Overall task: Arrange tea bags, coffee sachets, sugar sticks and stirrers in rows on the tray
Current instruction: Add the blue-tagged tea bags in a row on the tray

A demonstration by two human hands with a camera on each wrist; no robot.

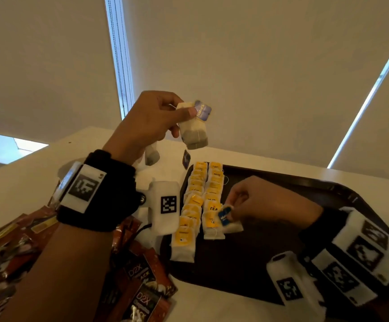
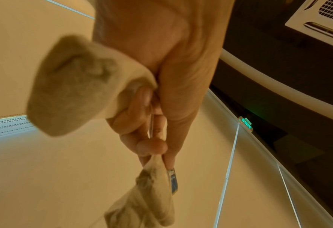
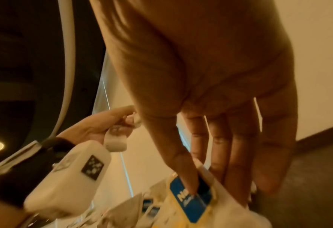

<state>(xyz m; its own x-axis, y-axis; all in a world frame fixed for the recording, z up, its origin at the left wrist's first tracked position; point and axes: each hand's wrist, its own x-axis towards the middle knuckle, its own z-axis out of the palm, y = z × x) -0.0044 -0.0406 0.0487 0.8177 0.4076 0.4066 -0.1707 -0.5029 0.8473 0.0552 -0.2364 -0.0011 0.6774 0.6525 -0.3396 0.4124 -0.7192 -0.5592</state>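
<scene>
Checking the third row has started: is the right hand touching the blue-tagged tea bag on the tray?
Touching. The right wrist view shows the right hand with a fingertip pressed on the blue-tagged tea bag; the head view agrees.

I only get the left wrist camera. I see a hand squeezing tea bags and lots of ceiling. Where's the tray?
Observer: In the head view it's below and to the right of that left hand and its tea bags. It's a dark tray on the table, with two rows of yellow-tagged tea bags on its left side.
Operator: What's the other hand doing?
Observer: The right hand pinches a blue-tagged tea bag down on the tray, beside the near end of the second row.
Operator: Is the coffee on the tray yet?
Observer: No. The coffee sachets lie in a heap on the table, left of the tray.
</scene>
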